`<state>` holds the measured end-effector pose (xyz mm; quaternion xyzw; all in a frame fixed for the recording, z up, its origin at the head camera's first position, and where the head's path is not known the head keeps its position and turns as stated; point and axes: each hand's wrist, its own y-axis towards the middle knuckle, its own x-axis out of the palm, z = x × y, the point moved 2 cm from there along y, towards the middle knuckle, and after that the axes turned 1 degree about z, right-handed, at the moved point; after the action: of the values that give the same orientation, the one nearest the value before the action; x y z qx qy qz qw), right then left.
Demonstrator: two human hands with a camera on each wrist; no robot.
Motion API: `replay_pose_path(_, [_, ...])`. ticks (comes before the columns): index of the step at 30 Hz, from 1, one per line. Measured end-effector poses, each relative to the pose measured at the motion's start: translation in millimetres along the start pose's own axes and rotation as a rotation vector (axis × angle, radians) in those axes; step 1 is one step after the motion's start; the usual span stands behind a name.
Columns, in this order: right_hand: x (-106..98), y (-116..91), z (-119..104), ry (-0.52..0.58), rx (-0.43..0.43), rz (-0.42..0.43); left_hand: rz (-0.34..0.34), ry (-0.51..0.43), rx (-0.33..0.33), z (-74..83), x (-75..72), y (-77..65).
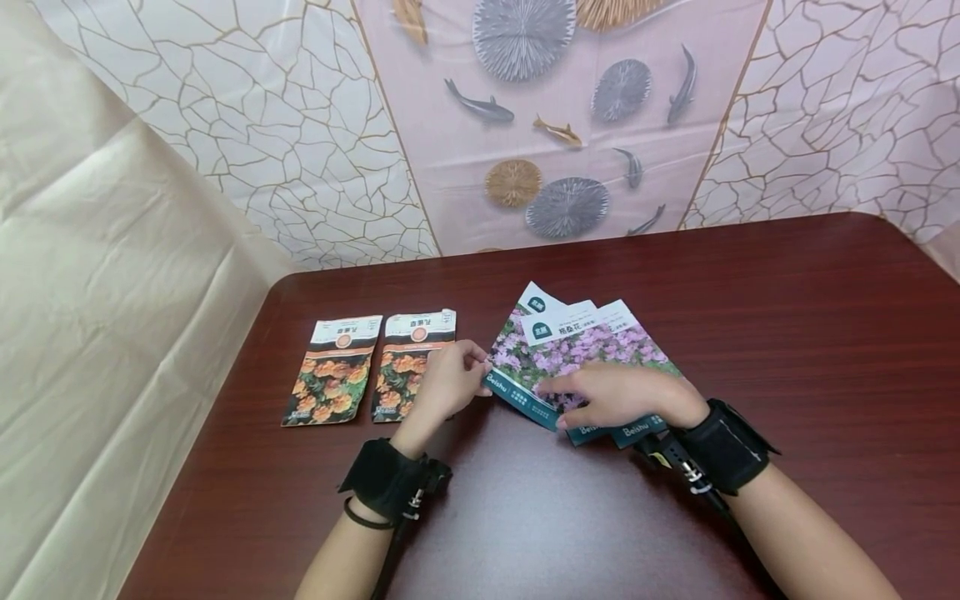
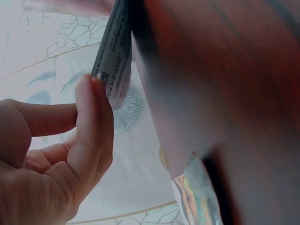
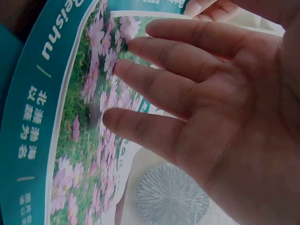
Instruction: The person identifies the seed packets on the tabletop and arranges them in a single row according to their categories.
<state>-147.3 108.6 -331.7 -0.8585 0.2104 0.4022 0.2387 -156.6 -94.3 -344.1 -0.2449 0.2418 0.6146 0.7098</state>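
Observation:
Several seed packets with pink flowers and teal lower bands lie overlapped in a fan at the middle of the table. My left hand (image 1: 450, 382) pinches the lower left edge of the leftmost pink-flower packet (image 1: 512, 354) between thumb and fingers. In the left wrist view, the printed back of that packet (image 2: 116, 70) shows above the fingertips. My right hand (image 1: 626, 393) is over the front pink-flower packet (image 1: 558, 358), its fingers extended toward the left. The right wrist view shows these fingers (image 3: 154, 86) spread across the flower picture, partly hiding it.
Two orange-flower seed packets lie side by side on the left, one packet (image 1: 332, 375) further out and the other (image 1: 397, 371) partly behind my left hand. The dark red table (image 1: 795, 350) ends at a patterned cloth (image 1: 555, 125). Black bands (image 1: 386, 479) wrap both wrists.

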Motion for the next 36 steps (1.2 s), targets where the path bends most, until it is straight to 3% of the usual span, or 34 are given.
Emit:
replay_pose_path(5, [1.4,-1.3,1.7,-0.005,0.037,-0.032,0.0,-0.012,-0.002,-1.0,-6.8,-1.2])
replay_pose_path(14, [-1.2,-4.2,10.4,0.011,0.024,-0.025,0.002,-0.055,-0.028,1.4,-18.6,-4.5])
replay_pose_path(24, [-6.5,-7.7,18.0,0.036,0.046,-0.022,0.056,-0.021,-0.036,5.2,-31.9,-9.2])
replay_pose_path(36, [-11.6,-11.7,27.8,0.048,0.088,0.046,0.13,-0.197,0.029,13.3,-38.4,-14.9])
